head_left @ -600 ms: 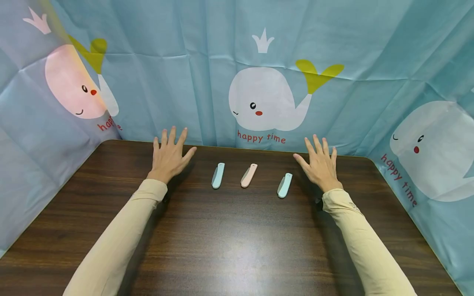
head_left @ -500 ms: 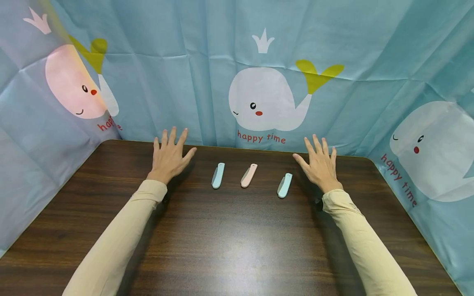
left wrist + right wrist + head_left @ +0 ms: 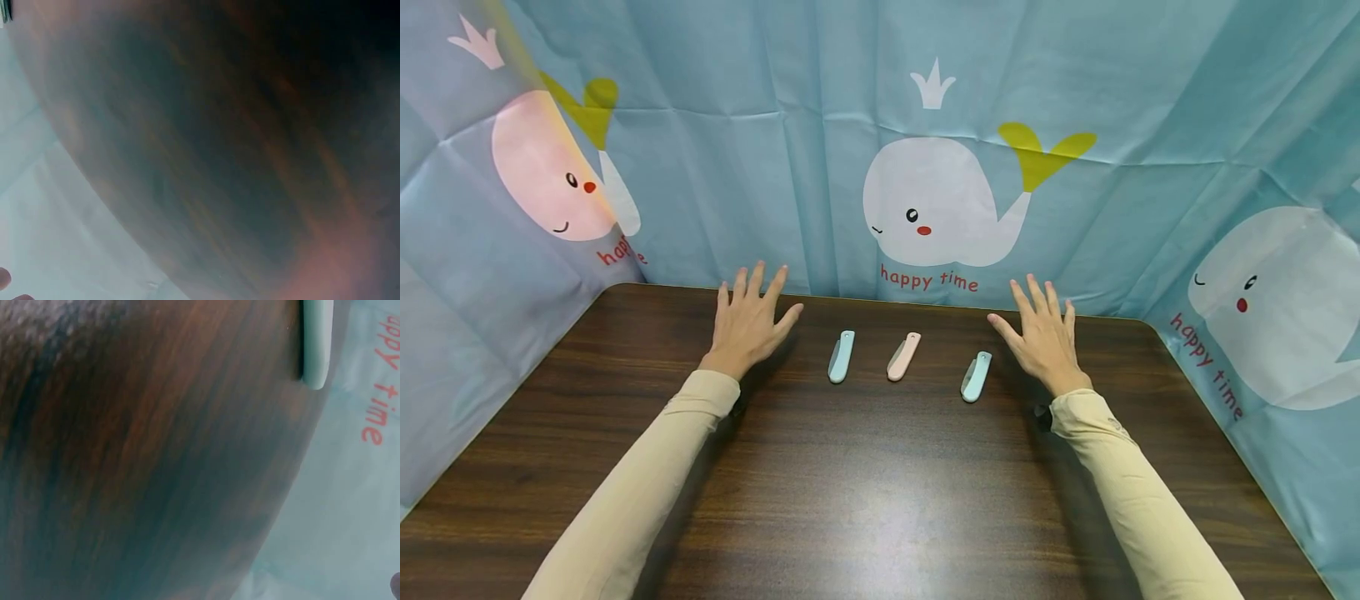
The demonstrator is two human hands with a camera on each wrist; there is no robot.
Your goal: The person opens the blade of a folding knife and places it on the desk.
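Three small folding knives lie apart in a row on the dark wooden table point(image 3: 865, 467), each with a pale blade edge along its left side. At the left is a light blue folding knife point(image 3: 842, 357), in the middle a pink folding knife point(image 3: 905, 357), and at the right another light blue folding knife point(image 3: 977, 377). My left hand point(image 3: 747, 325), fingers spread, is left of the row and holds nothing. To the right of the row my right hand point(image 3: 1043, 342) is also spread, holding nothing. In the right wrist view a light blue handle end point(image 3: 317, 347) shows at the top.
A light blue curtain point(image 3: 820, 183) printed with whales hangs behind the table and along both sides. The table's back edge runs close to the fingertips of both hands. The left wrist view is mostly blurred tabletop point(image 3: 187, 156).
My left hand has shifted slightly right and toward me. The right hand has moved slightly left. All three folding knives lie where they were.
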